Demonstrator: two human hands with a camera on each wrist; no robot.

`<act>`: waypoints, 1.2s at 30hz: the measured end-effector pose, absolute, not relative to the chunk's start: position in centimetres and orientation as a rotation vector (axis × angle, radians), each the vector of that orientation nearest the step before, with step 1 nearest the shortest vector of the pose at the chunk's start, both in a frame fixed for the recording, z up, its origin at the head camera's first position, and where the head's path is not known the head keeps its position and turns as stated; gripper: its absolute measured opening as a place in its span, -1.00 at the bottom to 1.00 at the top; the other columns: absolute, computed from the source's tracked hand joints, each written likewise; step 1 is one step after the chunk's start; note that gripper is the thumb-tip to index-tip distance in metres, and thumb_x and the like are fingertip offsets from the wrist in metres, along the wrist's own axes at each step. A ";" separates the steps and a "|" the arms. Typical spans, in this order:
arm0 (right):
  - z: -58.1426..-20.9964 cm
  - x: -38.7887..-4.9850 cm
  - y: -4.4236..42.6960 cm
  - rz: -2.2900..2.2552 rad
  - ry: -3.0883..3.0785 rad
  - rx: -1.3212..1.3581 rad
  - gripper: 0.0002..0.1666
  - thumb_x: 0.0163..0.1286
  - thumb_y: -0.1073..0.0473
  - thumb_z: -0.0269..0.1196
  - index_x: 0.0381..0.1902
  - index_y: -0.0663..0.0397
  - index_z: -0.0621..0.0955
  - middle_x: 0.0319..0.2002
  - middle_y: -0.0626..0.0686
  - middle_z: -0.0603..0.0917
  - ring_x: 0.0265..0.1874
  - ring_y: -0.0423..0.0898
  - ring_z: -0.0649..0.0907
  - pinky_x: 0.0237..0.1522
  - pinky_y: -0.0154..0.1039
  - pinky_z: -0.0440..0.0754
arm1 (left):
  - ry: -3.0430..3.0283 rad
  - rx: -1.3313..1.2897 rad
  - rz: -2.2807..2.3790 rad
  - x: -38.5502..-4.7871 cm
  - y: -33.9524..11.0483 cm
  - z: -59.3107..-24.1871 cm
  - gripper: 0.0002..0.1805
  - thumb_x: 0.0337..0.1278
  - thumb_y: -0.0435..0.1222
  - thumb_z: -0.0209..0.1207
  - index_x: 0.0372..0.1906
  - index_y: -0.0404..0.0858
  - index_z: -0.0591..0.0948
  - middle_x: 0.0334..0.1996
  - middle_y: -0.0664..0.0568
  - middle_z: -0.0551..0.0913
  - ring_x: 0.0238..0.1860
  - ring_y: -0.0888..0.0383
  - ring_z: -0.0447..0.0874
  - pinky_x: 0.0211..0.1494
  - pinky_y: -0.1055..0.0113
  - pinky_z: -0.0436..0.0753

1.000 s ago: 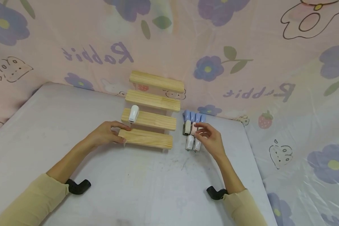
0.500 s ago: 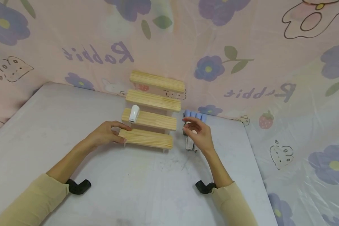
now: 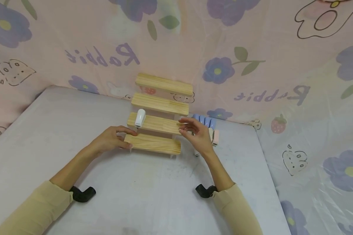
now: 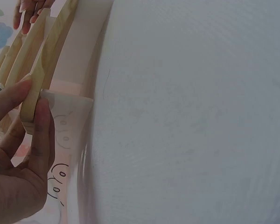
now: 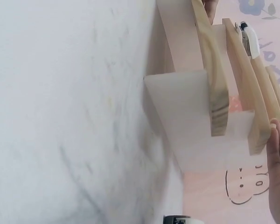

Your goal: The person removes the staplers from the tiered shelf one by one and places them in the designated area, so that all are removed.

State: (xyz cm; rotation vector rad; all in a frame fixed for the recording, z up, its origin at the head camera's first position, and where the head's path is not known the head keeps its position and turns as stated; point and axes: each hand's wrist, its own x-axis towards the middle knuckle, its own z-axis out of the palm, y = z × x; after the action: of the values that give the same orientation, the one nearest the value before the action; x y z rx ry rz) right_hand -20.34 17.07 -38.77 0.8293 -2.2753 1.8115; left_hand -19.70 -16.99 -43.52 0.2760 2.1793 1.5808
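Note:
A stepped wooden rack has several pale boards, with clear side supports. My left hand (image 3: 110, 140) pinches the left end of the lowest board (image 3: 154, 144), thumb and fingers on opposite faces in the left wrist view. A white stapler (image 3: 140, 118) sits at the left of the second board (image 3: 161, 124) from the bottom. My right hand (image 3: 198, 135) is at that board's right end, fingers loosely curved and nothing visible held. Whether it touches the board is unclear.
Right of the rack, staplers stand grouped: several blue ones (image 3: 207, 122) at the back, a beige one (image 3: 210, 133), a pink one (image 3: 216, 137), and a white one (image 3: 196, 153) partly hidden by my right hand. A printed curtain (image 3: 176, 42) hangs behind the white table (image 3: 141, 199).
My right hand has moved left from over the staplers to the rack's right side, uncovering the pink stapler at the right. My left hand and the stapler on the rack have stayed put.

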 end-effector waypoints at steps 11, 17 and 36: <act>-38.3 -20.4 14.5 1.903 -2.276 0.928 -0.49 0.26 0.57 0.28 0.18 0.51 0.48 0.09 0.50 0.54 0.03 0.42 0.58 0.05 0.01 0.61 | 2.219 0.258 1.571 -19.3 -16.9 -43.7 -0.41 -0.04 -0.26 0.50 0.18 -0.22 0.63 0.40 -0.15 0.36 -0.04 -0.02 0.64 -0.06 0.22 0.58; -37.8 -20.4 12.8 1.921 -2.254 0.940 -0.48 0.22 0.59 0.30 0.16 0.55 0.48 0.09 0.50 0.54 0.04 0.43 0.58 0.06 0.10 0.59 | 2.242 0.228 1.585 -19.2 -16.9 -44.1 -0.43 -0.06 -0.22 0.51 0.16 -0.15 0.65 0.40 -0.11 0.35 0.11 -0.17 0.56 0.02 0.15 0.59; -39.9 -22.6 8.7 1.887 -2.387 0.910 -0.41 0.25 0.37 0.40 0.23 0.29 0.51 0.17 0.26 0.59 0.14 0.06 0.62 0.12 -0.14 0.59 | 2.229 0.195 1.596 -19.2 -17.2 -44.5 -0.43 -0.05 -0.21 0.50 0.15 -0.15 0.65 0.40 -0.08 0.36 0.19 -0.21 0.51 0.07 0.13 0.59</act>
State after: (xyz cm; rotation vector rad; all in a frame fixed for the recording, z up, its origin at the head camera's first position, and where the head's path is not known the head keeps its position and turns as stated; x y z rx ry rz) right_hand -22.60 8.73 -39.93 0.9101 -2.3867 1.8874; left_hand -19.16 -17.19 -44.47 0.1947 2.2291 1.5957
